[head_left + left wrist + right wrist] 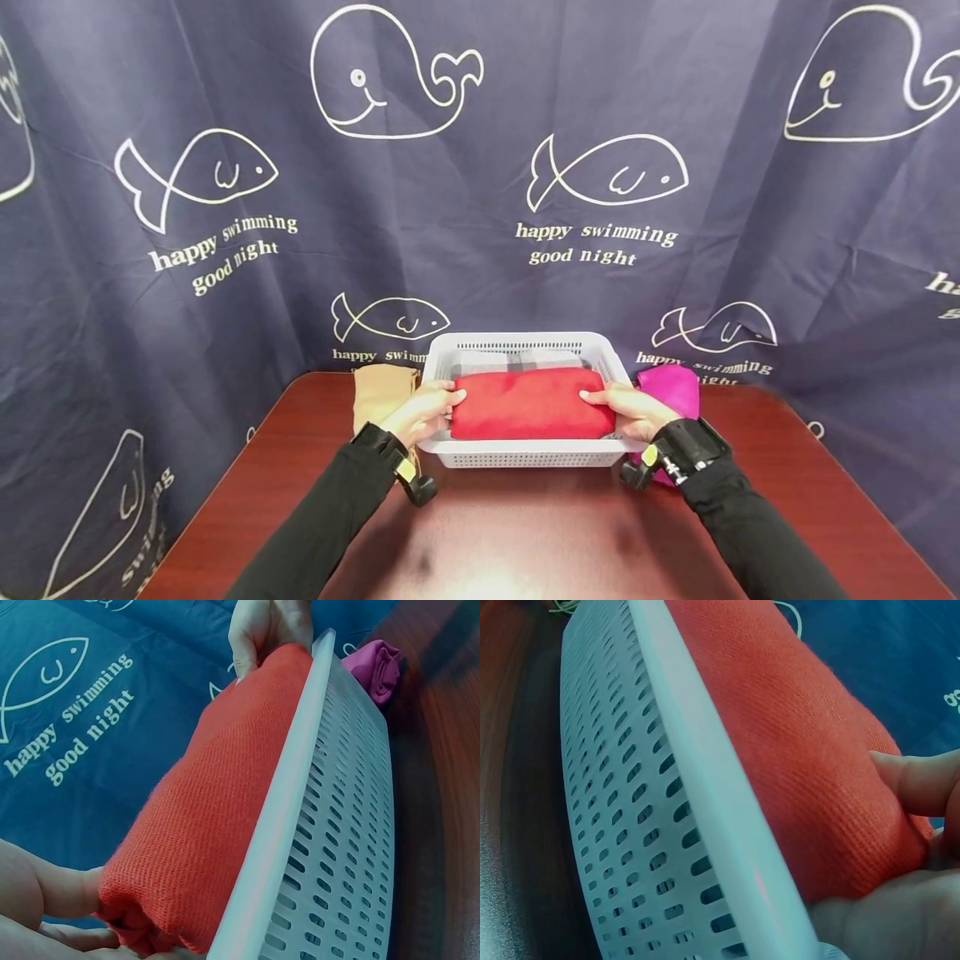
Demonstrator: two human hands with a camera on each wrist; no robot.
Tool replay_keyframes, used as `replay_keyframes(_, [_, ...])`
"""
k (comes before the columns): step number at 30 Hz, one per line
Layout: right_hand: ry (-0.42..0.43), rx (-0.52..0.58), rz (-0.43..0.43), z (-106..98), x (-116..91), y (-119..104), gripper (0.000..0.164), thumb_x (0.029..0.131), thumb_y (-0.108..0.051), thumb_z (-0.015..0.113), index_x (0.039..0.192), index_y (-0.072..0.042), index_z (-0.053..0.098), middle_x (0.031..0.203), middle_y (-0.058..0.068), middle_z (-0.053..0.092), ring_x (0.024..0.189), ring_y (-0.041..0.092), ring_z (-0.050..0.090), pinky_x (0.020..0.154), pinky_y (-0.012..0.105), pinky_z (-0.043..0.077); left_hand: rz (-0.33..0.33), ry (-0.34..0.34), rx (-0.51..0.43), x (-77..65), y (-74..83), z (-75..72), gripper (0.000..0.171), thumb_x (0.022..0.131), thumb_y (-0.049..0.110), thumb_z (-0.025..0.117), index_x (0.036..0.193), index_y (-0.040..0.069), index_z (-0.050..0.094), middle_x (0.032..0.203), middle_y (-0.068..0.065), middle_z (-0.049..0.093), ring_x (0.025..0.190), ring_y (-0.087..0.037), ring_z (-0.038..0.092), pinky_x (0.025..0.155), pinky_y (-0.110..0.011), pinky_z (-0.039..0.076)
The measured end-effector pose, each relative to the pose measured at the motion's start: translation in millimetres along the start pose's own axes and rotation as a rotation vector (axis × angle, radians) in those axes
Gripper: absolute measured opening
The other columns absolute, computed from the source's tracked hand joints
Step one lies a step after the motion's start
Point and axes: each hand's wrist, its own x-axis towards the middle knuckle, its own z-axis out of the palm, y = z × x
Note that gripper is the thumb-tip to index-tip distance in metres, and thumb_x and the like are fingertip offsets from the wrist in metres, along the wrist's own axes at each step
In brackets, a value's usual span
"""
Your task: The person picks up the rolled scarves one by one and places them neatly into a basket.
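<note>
A folded red knitted cloth [532, 406] spans the front part of a white perforated plastic basket [536, 447]. My left hand [429, 408] pinches its left end, thumb on top and fingers underneath. At the opposite end my right hand [632, 408] holds it the same way, as the right wrist view shows with the thumb pressing into the red cloth [802, 750]. Behind it inside the basket lies a grey and white cloth [517, 360], partly covered. Both hands are at the basket's side rims. The basket's floor is hidden.
A tan folded cloth [381, 392] lies left of the basket, and a magenta cloth [670, 388] lies to its right, partly behind my right hand. All stand on a reddish-brown table [495, 533]. A dark blue curtain [480, 183] with fish prints hangs behind.
</note>
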Motion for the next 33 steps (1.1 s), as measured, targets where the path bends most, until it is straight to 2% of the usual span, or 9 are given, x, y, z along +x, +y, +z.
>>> replay_keyframes(4, [0.011,0.005,0.003,-1.8,0.5,0.6,0.028,0.094,-0.007,0.056,0.12,-0.001,0.046,0.101,0.005,0.057,0.089,0.018,0.06,0.081,0.036,0.05,-0.007,0.007,0.0,0.6,-1.2,1.4,0.026,0.096,-0.002,0.045,0.12,-0.009,0.039,0.084,-0.008,0.051,0.081,-0.02,0.05,0.08,-0.043,0.042])
replay_keyframes(10, [0.044,-0.01,0.004,-0.5,-1.3,0.0,0.032,0.093,-0.007,0.057,0.121,0.0,0.043,0.104,0.005,0.053,0.09,0.018,0.057,0.081,0.034,0.049,-0.022,0.033,0.016,2.2,-2.5,1.9,0.034,0.097,-0.001,0.045,0.128,-0.011,0.035,0.095,-0.012,0.05,0.087,-0.023,0.051,0.084,-0.045,0.042])
replay_keyframes(14, [0.053,0.001,0.016,1.4,-0.5,0.5,0.038,0.092,-0.006,0.058,0.126,0.0,0.042,0.105,0.006,0.054,0.092,0.019,0.058,0.084,0.035,0.048,-0.023,0.035,0.019,3.0,-3.0,1.4,0.019,0.096,-0.001,0.045,0.114,-0.006,0.04,0.091,-0.011,0.05,0.082,-0.021,0.051,0.077,-0.04,0.044])
replay_keyframes(17, [0.023,-0.004,0.02,1.3,0.0,2.1,0.04,0.091,-0.007,0.06,0.126,-0.001,0.041,0.105,0.007,0.056,0.092,0.019,0.058,0.086,0.036,0.047,-0.029,0.033,0.024,3.8,-3.9,1.9,0.01,0.096,-0.002,0.046,0.105,-0.002,0.043,0.085,-0.008,0.05,0.076,-0.019,0.051,0.072,-0.037,0.044])
replay_keyframes(23, [-0.04,-0.027,0.02,-1.6,3.8,5.9,0.038,0.087,-0.01,0.068,0.117,-0.003,0.047,0.102,0.004,0.058,0.091,0.017,0.06,0.085,0.035,0.048,-0.071,0.038,0.051,7.4,-7.8,0.4,0.013,0.097,-0.002,0.043,0.108,-0.004,0.048,0.083,-0.006,0.052,0.078,-0.018,0.051,0.077,-0.039,0.043])
replay_keyframes(29, [0.002,-0.077,0.066,-2.5,11.1,5.4,0.035,0.093,-0.004,0.055,0.124,0.0,0.04,0.1,0.006,0.057,0.089,0.018,0.06,0.084,0.035,0.048,-0.086,0.04,0.096,13.7,-12.0,0.1,0.007,0.097,-0.005,0.041,0.098,-0.002,0.047,0.083,-0.005,0.047,0.079,-0.017,0.048,0.081,-0.038,0.04])
replay_keyframes(33, [-0.01,-0.089,0.101,-3.4,14.5,3.3,0.03,0.095,-0.001,0.049,0.123,0.0,0.038,0.097,0.006,0.058,0.087,0.018,0.061,0.082,0.035,0.049,-0.099,0.061,0.135,18.4,-12.5,1.3,0.007,0.096,-0.006,0.041,0.096,-0.001,0.046,0.085,-0.006,0.045,0.079,-0.018,0.046,0.081,-0.038,0.04])
